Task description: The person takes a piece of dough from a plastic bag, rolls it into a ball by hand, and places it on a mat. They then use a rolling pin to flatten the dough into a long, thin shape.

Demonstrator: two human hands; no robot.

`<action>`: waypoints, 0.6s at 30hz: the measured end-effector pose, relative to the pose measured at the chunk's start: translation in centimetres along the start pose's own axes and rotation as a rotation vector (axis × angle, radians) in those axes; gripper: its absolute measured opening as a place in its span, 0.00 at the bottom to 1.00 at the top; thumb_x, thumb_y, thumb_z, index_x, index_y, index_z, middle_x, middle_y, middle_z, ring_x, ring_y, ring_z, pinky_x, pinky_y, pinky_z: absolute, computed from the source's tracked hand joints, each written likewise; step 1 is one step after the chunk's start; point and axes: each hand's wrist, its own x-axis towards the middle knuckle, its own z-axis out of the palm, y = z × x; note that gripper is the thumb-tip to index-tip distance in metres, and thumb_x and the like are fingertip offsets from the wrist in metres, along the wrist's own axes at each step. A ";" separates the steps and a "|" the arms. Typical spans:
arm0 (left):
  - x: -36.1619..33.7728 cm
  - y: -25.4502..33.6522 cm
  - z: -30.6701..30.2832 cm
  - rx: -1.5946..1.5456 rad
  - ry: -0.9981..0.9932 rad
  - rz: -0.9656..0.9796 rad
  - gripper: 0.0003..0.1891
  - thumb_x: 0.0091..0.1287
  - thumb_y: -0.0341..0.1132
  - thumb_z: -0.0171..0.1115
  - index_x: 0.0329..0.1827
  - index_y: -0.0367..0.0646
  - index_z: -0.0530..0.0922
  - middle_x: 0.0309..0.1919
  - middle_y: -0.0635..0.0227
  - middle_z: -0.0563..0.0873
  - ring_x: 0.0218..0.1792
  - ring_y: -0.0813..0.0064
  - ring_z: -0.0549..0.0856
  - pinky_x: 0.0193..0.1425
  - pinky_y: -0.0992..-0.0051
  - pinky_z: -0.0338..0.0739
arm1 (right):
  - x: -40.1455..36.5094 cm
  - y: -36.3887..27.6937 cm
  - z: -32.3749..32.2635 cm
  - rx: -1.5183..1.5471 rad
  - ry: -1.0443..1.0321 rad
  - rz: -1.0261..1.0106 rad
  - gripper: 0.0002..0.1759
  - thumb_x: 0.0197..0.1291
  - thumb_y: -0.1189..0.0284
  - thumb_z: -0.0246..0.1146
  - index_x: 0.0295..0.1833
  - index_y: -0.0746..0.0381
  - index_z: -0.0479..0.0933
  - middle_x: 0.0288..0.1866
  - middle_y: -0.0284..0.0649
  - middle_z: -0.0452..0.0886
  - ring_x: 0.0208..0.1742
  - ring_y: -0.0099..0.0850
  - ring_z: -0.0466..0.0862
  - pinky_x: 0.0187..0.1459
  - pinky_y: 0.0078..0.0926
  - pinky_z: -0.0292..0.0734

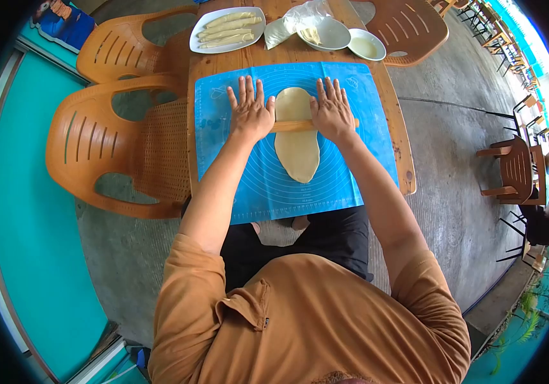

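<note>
The left hand (pixel 252 115) and right hand (pixel 333 114) lie flat, fingers extended and not wrapped, on opposite ends of the pin (pixel 295 126), likely to spread pressure evenly. The pin crosses the dough (pixel 297 157), centred on the mat (pixel 236 192), which presumably protects the table (pixel 396 121). Printed rings and an edge scale show; lettering is illegible.
</note>
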 end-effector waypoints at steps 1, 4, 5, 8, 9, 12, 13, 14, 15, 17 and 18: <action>0.4 -0.1 0.0 0.014 -0.011 -0.006 0.38 0.86 0.56 0.31 0.89 0.37 0.52 0.90 0.49 0.47 0.90 0.53 0.38 0.89 0.43 0.25 | 0.3 0.0 0.0 0.000 -0.002 0.011 0.36 0.83 0.54 0.41 0.86 0.65 0.58 0.89 0.56 0.56 0.91 0.52 0.49 0.89 0.49 0.40; 1.2 -0.2 0.0 0.056 -0.020 -0.015 0.38 0.86 0.56 0.32 0.89 0.37 0.52 0.90 0.50 0.47 0.90 0.54 0.38 0.89 0.43 0.25 | 1.0 -0.3 0.0 -0.017 -0.031 0.041 0.36 0.83 0.56 0.41 0.86 0.65 0.58 0.89 0.54 0.55 0.91 0.51 0.48 0.89 0.49 0.39; 1.5 -0.2 0.0 0.054 -0.017 -0.016 0.38 0.86 0.56 0.32 0.89 0.37 0.52 0.90 0.50 0.47 0.90 0.54 0.38 0.89 0.43 0.25 | 1.3 -0.4 0.0 -0.033 -0.054 0.058 0.36 0.83 0.56 0.41 0.87 0.65 0.57 0.90 0.54 0.55 0.91 0.51 0.48 0.89 0.50 0.38; 1.6 -0.1 0.0 0.087 -0.017 -0.035 0.38 0.86 0.57 0.32 0.88 0.37 0.53 0.89 0.50 0.47 0.90 0.55 0.38 0.89 0.44 0.25 | 1.8 -0.4 0.9 -0.032 -0.048 0.093 0.36 0.83 0.57 0.40 0.87 0.66 0.57 0.90 0.52 0.54 0.91 0.51 0.47 0.89 0.53 0.37; 1.7 0.1 -0.1 0.104 0.014 -0.050 0.37 0.87 0.56 0.33 0.88 0.36 0.55 0.89 0.50 0.50 0.90 0.55 0.41 0.90 0.43 0.27 | 1.9 -0.5 1.0 -0.032 -0.044 0.087 0.36 0.83 0.57 0.40 0.87 0.66 0.57 0.90 0.52 0.54 0.91 0.51 0.47 0.89 0.53 0.37; 1.4 0.5 -0.9 0.148 0.133 -0.043 0.36 0.87 0.55 0.34 0.86 0.35 0.60 0.87 0.50 0.56 0.89 0.56 0.47 0.90 0.42 0.31 | 2.1 -1.1 1.1 -0.029 -0.032 0.115 0.35 0.83 0.58 0.40 0.86 0.67 0.57 0.90 0.52 0.55 0.91 0.52 0.48 0.88 0.57 0.37; 1.3 0.7 -1.2 0.170 0.211 -0.011 0.35 0.87 0.54 0.35 0.84 0.35 0.63 0.86 0.50 0.60 0.89 0.56 0.50 0.90 0.42 0.33 | 2.3 -1.1 1.2 -0.031 -0.026 0.135 0.35 0.83 0.58 0.41 0.86 0.67 0.57 0.90 0.52 0.55 0.91 0.52 0.48 0.88 0.58 0.37; 0.9 1.0 -1.4 0.164 0.303 0.013 0.33 0.87 0.52 0.37 0.83 0.33 0.65 0.84 0.50 0.66 0.88 0.56 0.56 0.90 0.41 0.37 | 2.2 -1.1 1.4 -0.033 -0.025 0.160 0.35 0.83 0.58 0.41 0.86 0.67 0.57 0.89 0.52 0.56 0.91 0.52 0.48 0.87 0.59 0.37; 0.0 1.3 -1.7 0.167 0.308 0.012 0.33 0.87 0.52 0.37 0.83 0.33 0.65 0.84 0.50 0.66 0.88 0.56 0.56 0.90 0.41 0.37 | 2.2 -1.2 1.5 -0.031 -0.021 0.157 0.35 0.83 0.58 0.41 0.86 0.67 0.57 0.89 0.52 0.56 0.91 0.52 0.48 0.87 0.59 0.37; -2.1 2.4 -2.5 0.002 0.342 0.143 0.34 0.87 0.52 0.37 0.81 0.32 0.68 0.83 0.50 0.67 0.88 0.56 0.56 0.89 0.41 0.38 | 2.3 -1.3 1.5 -0.005 -0.009 0.189 0.35 0.83 0.58 0.42 0.86 0.68 0.58 0.89 0.53 0.57 0.91 0.53 0.49 0.87 0.61 0.38; -3.4 2.8 -2.7 -0.079 0.330 0.216 0.34 0.87 0.51 0.37 0.83 0.32 0.65 0.84 0.50 0.64 0.88 0.56 0.54 0.90 0.44 0.38 | 2.4 -1.2 1.4 -0.006 -0.004 0.194 0.35 0.83 0.58 0.42 0.86 0.68 0.58 0.89 0.53 0.57 0.91 0.53 0.49 0.87 0.61 0.38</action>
